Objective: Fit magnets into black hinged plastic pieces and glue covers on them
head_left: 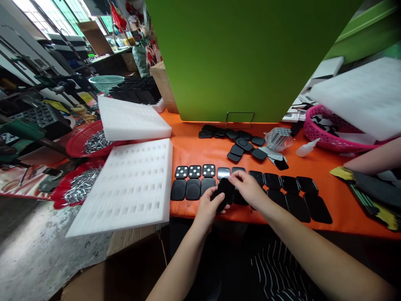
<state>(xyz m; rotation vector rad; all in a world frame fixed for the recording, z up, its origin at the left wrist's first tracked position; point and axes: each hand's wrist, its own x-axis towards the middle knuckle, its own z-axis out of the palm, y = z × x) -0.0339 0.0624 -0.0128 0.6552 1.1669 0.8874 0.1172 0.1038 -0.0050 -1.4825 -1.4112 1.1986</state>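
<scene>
My left hand (210,205) is closed around a dark flat piece (226,191), thumb on top, over the front of the table. At the piece's upper right edge my right hand (249,189) pinches with thumb and fingertips; whether it grips the piece or something small is hidden. Beneath and beside the hands runs a row of opened black rectangular cases (192,189), upper and lower halves laid flat. Three upper halves at the left end carry white dots (208,170). A shiny blank upper half (223,173) lies just beyond my hands.
White foam blocks with slots (134,188) stand left, beside red baskets of metal parts (94,144). A green panel (250,58) rises behind loose black pieces (244,144), a bag of metal rods (278,139) and a white bottle (307,148). Another person's arm (376,156) reaches in right, near a pink basket (341,140).
</scene>
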